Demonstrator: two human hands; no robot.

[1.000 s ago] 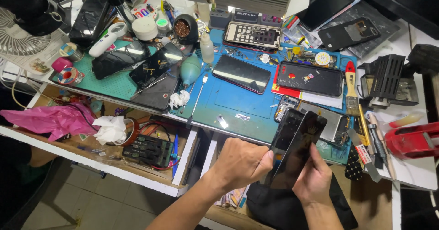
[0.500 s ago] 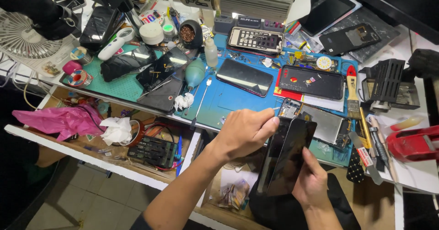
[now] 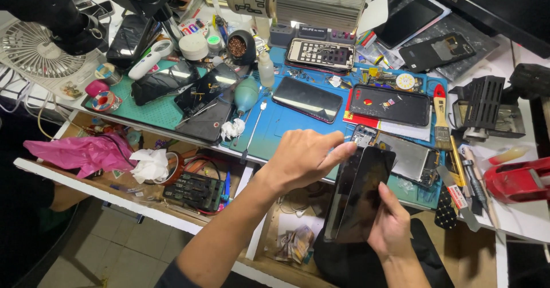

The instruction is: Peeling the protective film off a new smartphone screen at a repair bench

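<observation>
Phone screen (image 3: 358,193) raised, upright, slightly tilted

The right hand (image 3: 392,230) is covering the lower edge of the dark phone (image 3: 360,193); the left hand (image 3: 301,159) is hiding its top corner. The fan (image 3: 40,56) is running off the left edge.

Left hand (image 3: 301,159) reaches in from lower left, bare forearm extended, palm down, fingers (image 3: 338,150) curled, index tip stretched right. Right hand (image 3: 392,230) comes up from below, fingers bent, thumb pressed forward in a grip, wrist low.
</observation>
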